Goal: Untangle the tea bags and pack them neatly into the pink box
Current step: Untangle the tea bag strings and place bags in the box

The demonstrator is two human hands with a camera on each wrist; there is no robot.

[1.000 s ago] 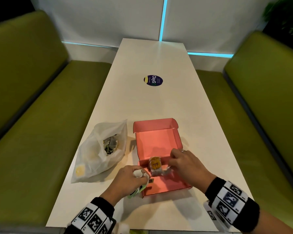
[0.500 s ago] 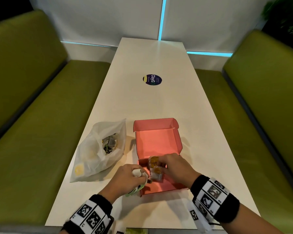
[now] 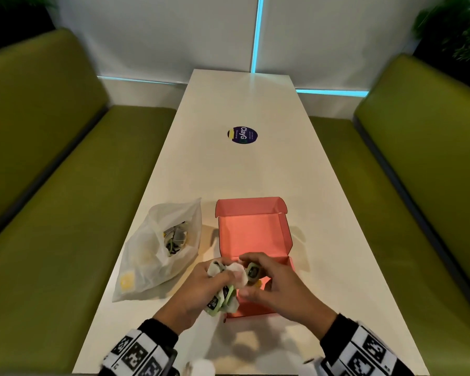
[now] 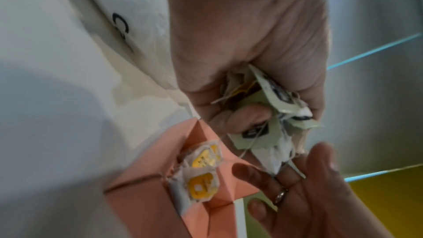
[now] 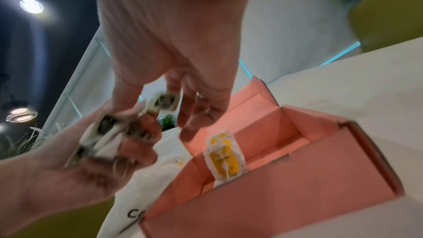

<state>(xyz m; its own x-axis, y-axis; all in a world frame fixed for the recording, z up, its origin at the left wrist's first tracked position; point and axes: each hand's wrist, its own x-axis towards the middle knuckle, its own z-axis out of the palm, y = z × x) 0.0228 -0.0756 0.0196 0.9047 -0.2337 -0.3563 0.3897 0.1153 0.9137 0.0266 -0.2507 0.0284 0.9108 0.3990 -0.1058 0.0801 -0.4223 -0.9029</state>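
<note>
Two yellow-labelled white tea bags point(image 5: 225, 158) stand upright in the near left corner of the open pink cardboard box point(image 3: 253, 232), which sits on the long white table point(image 3: 239, 164). Over that corner the left hand point(image 3: 201, 289) clenches a tangled bunch of green-tagged white tea bags point(image 4: 272, 124), strings trailing. The right hand point(image 3: 272, 289) pinches one green tag point(image 5: 163, 103) from the bunch between thumb and fingertips. Left of the box lies a translucent white plastic bag point(image 3: 158, 248) holding more tea bags, with black lettering starting "C"; the rest is unreadable. Farther up the table is a round dark blue sticker point(image 3: 242, 134) reading "ClayG".
</note>
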